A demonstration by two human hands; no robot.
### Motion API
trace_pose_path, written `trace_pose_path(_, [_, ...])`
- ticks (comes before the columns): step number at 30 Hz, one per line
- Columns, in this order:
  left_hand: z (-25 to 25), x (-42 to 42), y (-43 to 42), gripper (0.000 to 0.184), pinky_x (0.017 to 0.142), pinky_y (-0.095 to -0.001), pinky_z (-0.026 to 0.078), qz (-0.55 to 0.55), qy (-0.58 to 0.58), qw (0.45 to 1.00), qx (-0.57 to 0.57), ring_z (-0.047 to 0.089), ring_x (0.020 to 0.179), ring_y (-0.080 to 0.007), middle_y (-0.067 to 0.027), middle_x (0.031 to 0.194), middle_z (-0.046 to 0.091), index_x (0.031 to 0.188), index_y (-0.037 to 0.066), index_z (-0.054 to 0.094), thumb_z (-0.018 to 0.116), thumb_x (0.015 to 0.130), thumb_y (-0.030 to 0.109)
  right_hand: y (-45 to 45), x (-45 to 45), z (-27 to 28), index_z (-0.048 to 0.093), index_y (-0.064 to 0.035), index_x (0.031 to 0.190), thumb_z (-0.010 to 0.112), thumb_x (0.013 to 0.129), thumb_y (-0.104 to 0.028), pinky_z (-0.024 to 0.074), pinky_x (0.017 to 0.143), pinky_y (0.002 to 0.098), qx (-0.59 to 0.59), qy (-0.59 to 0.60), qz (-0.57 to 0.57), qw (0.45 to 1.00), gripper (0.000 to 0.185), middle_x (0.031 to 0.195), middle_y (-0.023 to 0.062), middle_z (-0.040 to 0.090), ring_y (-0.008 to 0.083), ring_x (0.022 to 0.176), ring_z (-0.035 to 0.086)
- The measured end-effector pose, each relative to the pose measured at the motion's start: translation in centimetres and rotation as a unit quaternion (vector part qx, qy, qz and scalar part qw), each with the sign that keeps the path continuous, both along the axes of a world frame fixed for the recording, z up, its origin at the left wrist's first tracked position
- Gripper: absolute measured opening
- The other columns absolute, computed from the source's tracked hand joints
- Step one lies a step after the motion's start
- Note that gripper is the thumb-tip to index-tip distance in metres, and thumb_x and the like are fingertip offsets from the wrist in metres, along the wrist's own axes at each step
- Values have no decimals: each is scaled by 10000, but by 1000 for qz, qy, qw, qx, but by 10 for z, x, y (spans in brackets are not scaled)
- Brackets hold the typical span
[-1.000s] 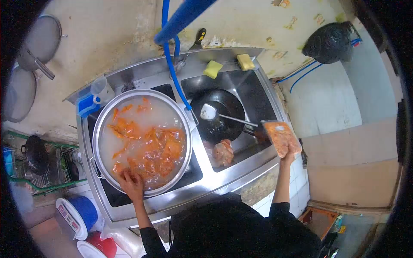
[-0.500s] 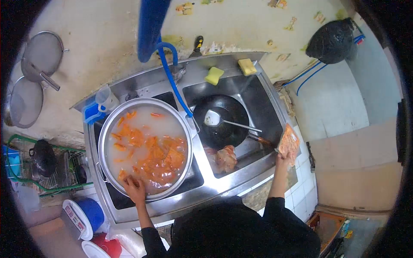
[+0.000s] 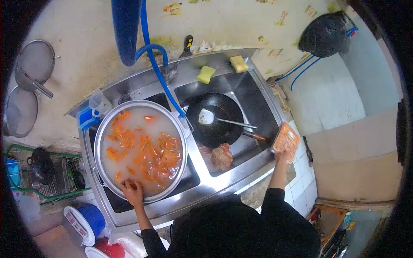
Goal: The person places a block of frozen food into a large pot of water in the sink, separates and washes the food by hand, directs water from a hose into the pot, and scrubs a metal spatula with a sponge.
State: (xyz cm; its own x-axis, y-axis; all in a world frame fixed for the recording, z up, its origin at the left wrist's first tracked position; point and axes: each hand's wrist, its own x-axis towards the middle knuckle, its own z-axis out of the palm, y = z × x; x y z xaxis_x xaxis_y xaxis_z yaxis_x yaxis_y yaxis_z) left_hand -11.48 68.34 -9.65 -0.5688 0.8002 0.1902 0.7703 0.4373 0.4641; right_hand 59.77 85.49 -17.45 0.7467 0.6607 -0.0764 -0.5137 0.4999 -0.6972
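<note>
Across the left half of the steel sink unit (image 3: 219, 187), a wide metal basin (image 3: 97, 150) sits over the left bowl (image 3: 122, 204), filled with cloudy water (image 3: 161, 122) in which orange packets (image 3: 168, 158) lie loosely crowded, most of them toward the basin's near and right sides. The left hand (image 3: 132, 192) is at the basin's near-left rim, fingers bent at the water's edge; I cannot tell whether its grip has hold of anything. The right hand (image 3: 282, 157) has its grip closed on the near end of a flat orange pack (image 3: 287, 139) – held tilted by the unit's near-right corner, reaching out past the right edge. Between the hands is the right bowl (image 3: 254, 101): a dark wok (image 3: 219, 136) lies in it with a metal spatula (image 3: 206, 116) across it, and a crumpled plastic packet (image 3: 222, 157) near the bowl's near-left corner. Two yellow sponges, one (image 3: 206, 74) left of the other (image 3: 238, 64), sit along the far edge, while a blue hose (image 3: 160, 77) hangs down to the basin's far-right rim.
</note>
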Motion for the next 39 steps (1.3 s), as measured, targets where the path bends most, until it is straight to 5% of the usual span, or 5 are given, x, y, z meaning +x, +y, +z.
trace_pose_path(15, [32,13,14,902,989,-493,262,-36,58,998,-4,247,1226,-417,-261,1315,273,1315,116,337,723,596,501,30,-267,131,548,-72,943,556,852,-240,448,608,257,-249,-305,171,903,191,860,37,579,133,659,556])
trace_pose_path(24, [-11,-9,39,1072,1013,-554,192,2,-119,983,-138,139,1264,-464,-300,1388,102,1374,183,219,731,526,591,-12,-576,138,168,-107,1379,652,710,-416,239,1014,496,-71,-831,504,224,881,1336,343,158,524,1180,277])
trace_pose_path(27, [-93,-48,39,925,974,-496,302,-176,294,939,13,319,1216,-380,-269,1337,287,1318,131,345,714,587,562,2,-621,11,255,-84,1348,670,671,-463,271,999,467,-43,-662,589,462,880,1317,326,237,455,1192,315])
trace_pose_path(32, [-135,-79,17,475,768,-368,468,23,-634,766,-102,599,806,-245,-139,974,620,1084,-6,570,562,788,365,14,-657,-14,331,-65,1279,666,684,-414,326,915,438,-121,-603,625,481,766,1176,282,341,406,1076,398])
trace_pose_path(39, [-90,-75,33,360,759,-315,444,66,-669,740,23,561,856,-182,-76,957,585,1046,32,570,545,801,295,22,-659,-43,437,-39,1183,660,702,-344,403,798,396,-203,-618,615,447,611,979,221,487,337,914,513])
